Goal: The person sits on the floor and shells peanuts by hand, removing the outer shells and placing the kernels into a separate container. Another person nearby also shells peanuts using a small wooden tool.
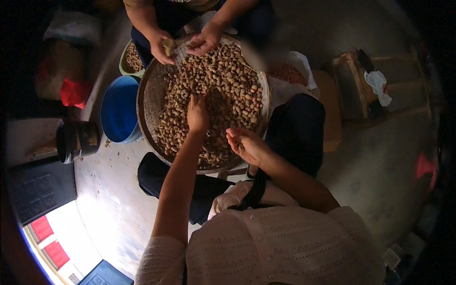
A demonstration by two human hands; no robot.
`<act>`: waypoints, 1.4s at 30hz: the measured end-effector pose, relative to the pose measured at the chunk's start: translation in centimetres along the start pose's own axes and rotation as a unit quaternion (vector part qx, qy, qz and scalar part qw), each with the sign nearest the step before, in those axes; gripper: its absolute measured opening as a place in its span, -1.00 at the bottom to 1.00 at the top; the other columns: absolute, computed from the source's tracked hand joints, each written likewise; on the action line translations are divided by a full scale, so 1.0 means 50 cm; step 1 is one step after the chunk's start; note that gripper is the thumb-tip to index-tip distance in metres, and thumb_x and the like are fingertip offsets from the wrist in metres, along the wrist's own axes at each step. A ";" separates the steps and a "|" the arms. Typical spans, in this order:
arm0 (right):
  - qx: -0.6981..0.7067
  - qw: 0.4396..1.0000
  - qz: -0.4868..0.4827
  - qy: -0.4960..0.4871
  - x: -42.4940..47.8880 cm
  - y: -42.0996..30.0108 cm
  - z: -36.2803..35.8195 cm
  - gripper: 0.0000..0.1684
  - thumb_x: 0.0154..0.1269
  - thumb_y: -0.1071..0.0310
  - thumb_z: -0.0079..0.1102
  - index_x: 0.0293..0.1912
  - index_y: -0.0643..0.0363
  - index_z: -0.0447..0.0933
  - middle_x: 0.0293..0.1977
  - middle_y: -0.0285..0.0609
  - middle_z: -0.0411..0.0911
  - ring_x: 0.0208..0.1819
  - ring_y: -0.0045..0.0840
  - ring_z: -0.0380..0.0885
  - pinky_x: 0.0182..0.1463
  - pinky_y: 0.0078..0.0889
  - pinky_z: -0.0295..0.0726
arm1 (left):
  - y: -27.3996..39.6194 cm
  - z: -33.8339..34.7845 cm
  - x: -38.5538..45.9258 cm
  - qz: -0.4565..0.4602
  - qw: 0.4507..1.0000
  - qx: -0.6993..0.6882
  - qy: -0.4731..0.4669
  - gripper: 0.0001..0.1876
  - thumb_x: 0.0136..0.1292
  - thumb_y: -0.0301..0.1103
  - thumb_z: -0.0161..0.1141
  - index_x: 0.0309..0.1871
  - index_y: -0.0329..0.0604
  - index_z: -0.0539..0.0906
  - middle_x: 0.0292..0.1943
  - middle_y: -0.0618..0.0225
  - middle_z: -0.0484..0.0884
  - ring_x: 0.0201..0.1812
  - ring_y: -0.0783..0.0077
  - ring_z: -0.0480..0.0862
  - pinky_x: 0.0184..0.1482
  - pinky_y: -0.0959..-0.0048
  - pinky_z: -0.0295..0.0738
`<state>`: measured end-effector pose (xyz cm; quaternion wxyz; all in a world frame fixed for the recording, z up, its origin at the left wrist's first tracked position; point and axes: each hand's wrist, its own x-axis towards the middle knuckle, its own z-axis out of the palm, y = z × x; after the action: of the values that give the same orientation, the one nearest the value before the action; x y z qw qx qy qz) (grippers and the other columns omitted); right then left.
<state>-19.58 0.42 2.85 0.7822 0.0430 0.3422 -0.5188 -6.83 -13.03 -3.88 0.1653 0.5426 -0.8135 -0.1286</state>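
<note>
A round woven tray point(151, 83) sits before me, spread with unshelled peanuts point(228, 64). My left hand point(198, 115) reaches into the middle of the pile; its fingertips touch the peanuts, and whether they pinch one is hidden. Over the near right part of the tray, my right hand point(247, 145) is turned partly palm up with curled fingers. Something small may lie in that palm, but it is too dark to be sure. Across from me, another person's two hands point(206, 41) hover at the tray's far edge, one with a pale brown thing in it.
Left of the tray stands a blue plastic tub point(119, 110), with a green basin point(133, 58) of peanuts behind it. A white bag point(304, 67) of reddish kernels is at the right, near a cardboard box point(331, 114). A black bucket point(78, 139) is farther left.
</note>
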 end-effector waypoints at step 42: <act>-0.266 0.955 -0.109 -0.073 -0.094 0.096 0.078 -0.84 0.18 0.34 -0.01 -0.34 0.20 0.49 -0.48 -0.37 0.46 -0.52 -0.77 0.39 -0.52 -0.73 0.34 | 0.195 -0.200 -0.274 -0.131 0.720 -0.680 0.053 -0.81 0.23 -0.45 -0.10 -0.35 -0.40 0.50 -0.25 0.15 0.59 -0.31 0.51 0.53 -0.22 0.57 0.43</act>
<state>-14.71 4.63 7.18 0.7268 -0.2424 0.4123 -0.4930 -6.06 3.04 7.25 0.5141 0.3914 -0.4187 -0.6381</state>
